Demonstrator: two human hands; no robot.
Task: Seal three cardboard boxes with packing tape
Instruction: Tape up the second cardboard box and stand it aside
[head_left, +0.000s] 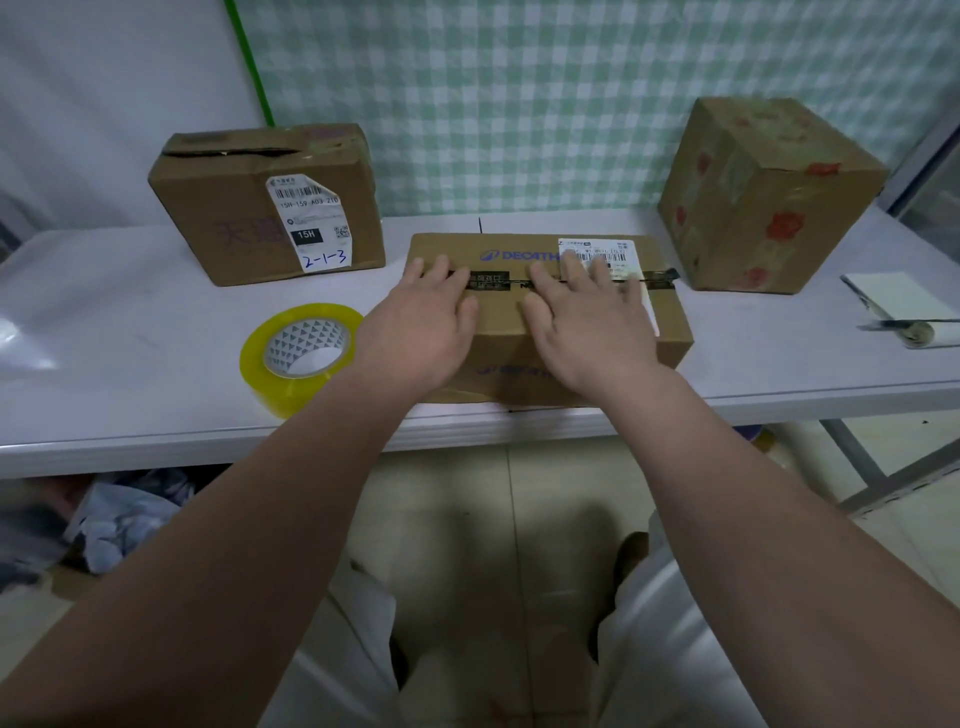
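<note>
A flat Decathlon cardboard box (498, 332) lies in the middle of the white table (130, 322), near its front edge. My left hand (423, 322) and my right hand (587, 322) both press flat on its top, fingers straight, over the dark centre seam. A roll of yellow-tinted packing tape (301, 356) lies flat on the table just left of my left hand. A second box (234, 218) with a white label and a gaping top slit stands at the back left. A third, taller box (763, 197) with red flower prints stands at the back right.
A white pad (893, 304) and a small cutter-like tool (906, 327) lie at the table's right end. Behind the table hangs a green checked cloth (545, 104). Under the table's left side lies crumpled stuff (124, 514); metal table legs (857, 462) show at the right.
</note>
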